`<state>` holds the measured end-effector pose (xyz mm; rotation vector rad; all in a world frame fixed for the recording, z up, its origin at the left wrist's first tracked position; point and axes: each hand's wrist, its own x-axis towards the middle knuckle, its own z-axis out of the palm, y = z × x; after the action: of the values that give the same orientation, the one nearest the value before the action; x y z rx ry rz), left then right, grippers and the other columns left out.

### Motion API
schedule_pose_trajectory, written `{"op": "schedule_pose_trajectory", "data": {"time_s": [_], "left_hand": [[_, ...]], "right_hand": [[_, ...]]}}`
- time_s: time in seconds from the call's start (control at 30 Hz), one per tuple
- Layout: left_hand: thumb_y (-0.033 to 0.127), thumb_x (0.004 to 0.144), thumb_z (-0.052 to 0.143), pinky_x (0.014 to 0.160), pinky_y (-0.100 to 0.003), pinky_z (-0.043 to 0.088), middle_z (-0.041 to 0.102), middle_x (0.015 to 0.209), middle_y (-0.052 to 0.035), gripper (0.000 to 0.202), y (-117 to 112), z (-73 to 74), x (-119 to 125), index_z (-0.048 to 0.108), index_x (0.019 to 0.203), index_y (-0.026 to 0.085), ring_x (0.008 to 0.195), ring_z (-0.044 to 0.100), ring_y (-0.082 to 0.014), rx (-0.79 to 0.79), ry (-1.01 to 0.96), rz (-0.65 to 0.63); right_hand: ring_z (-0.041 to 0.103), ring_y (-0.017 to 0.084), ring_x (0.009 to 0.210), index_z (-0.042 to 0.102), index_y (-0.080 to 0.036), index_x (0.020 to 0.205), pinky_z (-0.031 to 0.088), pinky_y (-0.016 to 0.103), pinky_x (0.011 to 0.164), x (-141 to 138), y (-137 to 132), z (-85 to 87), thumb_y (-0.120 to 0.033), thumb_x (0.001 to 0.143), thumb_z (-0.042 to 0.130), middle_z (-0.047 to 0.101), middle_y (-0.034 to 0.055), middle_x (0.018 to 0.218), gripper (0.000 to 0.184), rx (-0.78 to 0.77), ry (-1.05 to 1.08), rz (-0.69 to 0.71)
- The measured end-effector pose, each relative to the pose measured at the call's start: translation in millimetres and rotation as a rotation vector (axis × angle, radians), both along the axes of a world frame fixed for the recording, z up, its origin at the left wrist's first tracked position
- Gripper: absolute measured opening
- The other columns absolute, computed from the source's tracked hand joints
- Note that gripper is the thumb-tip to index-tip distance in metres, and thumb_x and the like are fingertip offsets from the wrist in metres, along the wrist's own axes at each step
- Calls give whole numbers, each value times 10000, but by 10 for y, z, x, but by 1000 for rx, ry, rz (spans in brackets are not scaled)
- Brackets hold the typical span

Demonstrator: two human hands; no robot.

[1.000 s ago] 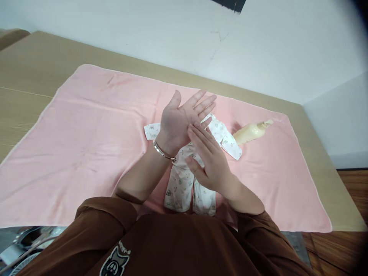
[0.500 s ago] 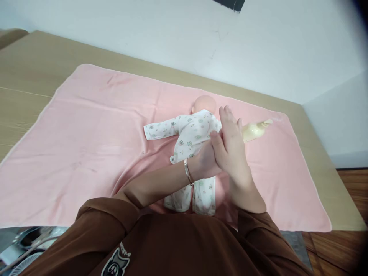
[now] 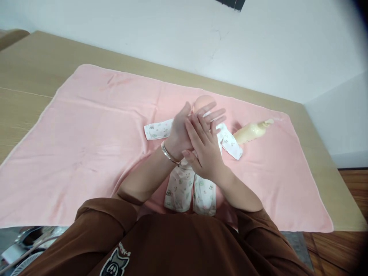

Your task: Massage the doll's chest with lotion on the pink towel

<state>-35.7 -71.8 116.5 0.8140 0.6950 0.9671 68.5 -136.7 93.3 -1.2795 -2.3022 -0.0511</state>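
Note:
My left hand [image 3: 184,130], with a bracelet [image 3: 169,153] at its wrist, is turned palm up with its fingers stretched out and slightly smeared by motion. Across that palm lies my right hand [image 3: 205,151], flat, its fingers extended. Nothing shows between the two palms. Beneath them a baby doll [image 3: 179,191] in a white printed sleepsuit lies with its arms spread; my hands cover its chest and part of its head. To the right of the doll a pale yellow pump bottle [image 3: 250,131] rests on its side, close to the doll's sleeve.
A pink blanket [image 3: 94,126] with some creases spreads over a light wooden table [image 3: 115,57]. Behind the table stands a white wall [image 3: 161,34]. Below the table's edge at lower left are partly hidden objects [image 3: 31,241]; wooden flooring [image 3: 333,253] shows at lower right.
Both hands have moved left over the doll's chest. The right hand now lies across the left palm, whose fingers have come into view. The doll's right-side sleeve and more of the bottle are uncovered.

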Motion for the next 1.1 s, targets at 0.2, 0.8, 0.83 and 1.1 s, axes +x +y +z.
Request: {"op": "schedule_pose_trajectory", "data": {"time_s": [0.2, 0.8, 0.83, 1.1], "left_hand": [[517, 1032, 154, 1043, -496, 495, 696, 1247, -131, 613, 497, -178, -90, 646, 1210, 197, 1331, 569, -311, 111, -58, 197], [283, 975, 428, 997, -321, 464, 734, 1071, -59, 262, 467, -970, 370, 675, 907, 228, 1063, 648, -197, 475, 567, 510], [285, 974, 428, 1001, -327, 461, 733, 1070, -63, 263, 468, -978, 374, 676, 910, 226, 1065, 646, -201, 481, 569, 515], [289, 991, 397, 985, -331, 472, 731, 1084, -69, 289, 480, -998, 356, 671, 923, 227, 1063, 644, -201, 475, 582, 487]], "right_hand": [[154, 315, 1563, 319, -182, 1566, 97, 653, 1235, 310, 367, -131, -506, 1042, 250, 232, 142, 1670, 620, -333, 83, -254], [285, 286, 1527, 462, -144, 1492, 257, 559, 1228, 579, 546, -659, -394, 1009, 367, 371, 150, 1611, 551, -218, 107, -378], [306, 294, 1517, 454, -119, 1494, 251, 558, 1230, 578, 600, -634, -390, 1008, 368, 387, 170, 1599, 562, -233, 107, -398], [198, 354, 1545, 427, -112, 1510, 184, 615, 1228, 419, 577, -625, -319, 988, 397, 289, 177, 1643, 562, -227, -66, -323]]}}
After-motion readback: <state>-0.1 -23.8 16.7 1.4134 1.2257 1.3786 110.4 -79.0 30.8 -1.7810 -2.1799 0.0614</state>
